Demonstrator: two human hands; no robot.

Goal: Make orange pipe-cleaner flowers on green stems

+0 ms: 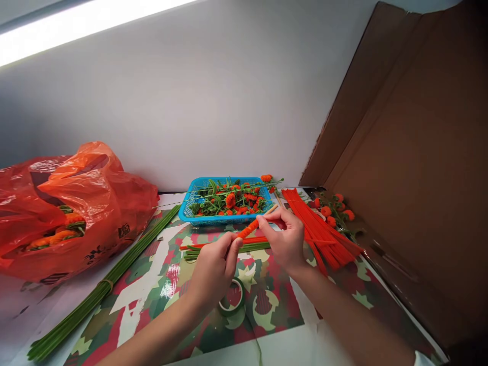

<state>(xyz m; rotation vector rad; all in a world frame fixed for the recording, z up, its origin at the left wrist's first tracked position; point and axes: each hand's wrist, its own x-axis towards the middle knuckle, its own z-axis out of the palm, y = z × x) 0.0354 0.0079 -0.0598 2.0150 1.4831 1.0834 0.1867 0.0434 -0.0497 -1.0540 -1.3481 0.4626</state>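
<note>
An orange pipe cleaner is wound in a tight coil around a thin wooden stick, held at a slant above the table. My left hand pinches the near left end of the coil between thumb and fingers. At the other end, my right hand is closed on the stick and the top of the coil. Below them lie green pipe cleaners beside some orange ones, partly hidden by my hands. A roll of green tape lies under my left wrist.
A blue basket of orange and green pipe-cleaner flowers stands behind my hands. Orange pipe cleaners and finished flowers lie right, near a cardboard wall. Left are a green bundle and an orange plastic bag.
</note>
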